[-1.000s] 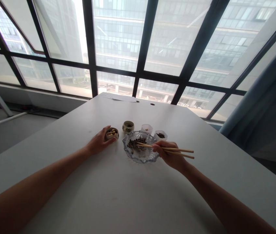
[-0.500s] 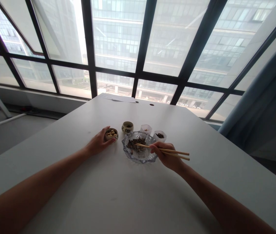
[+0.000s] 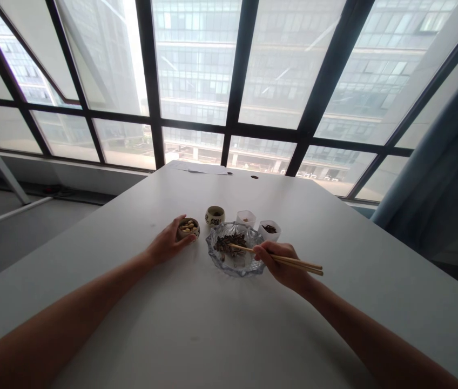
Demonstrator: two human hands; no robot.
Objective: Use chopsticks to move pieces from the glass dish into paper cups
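Note:
My left hand [image 3: 169,242] is wrapped round the side of a small ceramic bowl [image 3: 195,236] that stands on the table and holds pale nuts [image 3: 187,226]. Between the fingers of my right hand [image 3: 281,261] is a pair of chopsticks [image 3: 298,263], their rear ends close together. The chopstick tips reach left into a pile of dark, slender, seed-like pieces [image 3: 229,242] in a scalloped clear glass dish [image 3: 237,273]. Whether the tips pinch a piece is too small to tell. My right hand hangs over the dish's right rim.
Behind the dish stand a second ceramic bowl [image 3: 215,218] with dark writing, a white cup [image 3: 246,218] with a little inside, and another white cup [image 3: 270,234] with dark pieces. Papers [image 3: 199,168] lie at the far end of the white table [image 3: 196,324]. A blue curtain [image 3: 427,183] hangs right.
The rear ends of the chopsticks have come closer together. My right hand stays over the dish and my left hand stays round the nut bowl. The whole view has shifted slightly.

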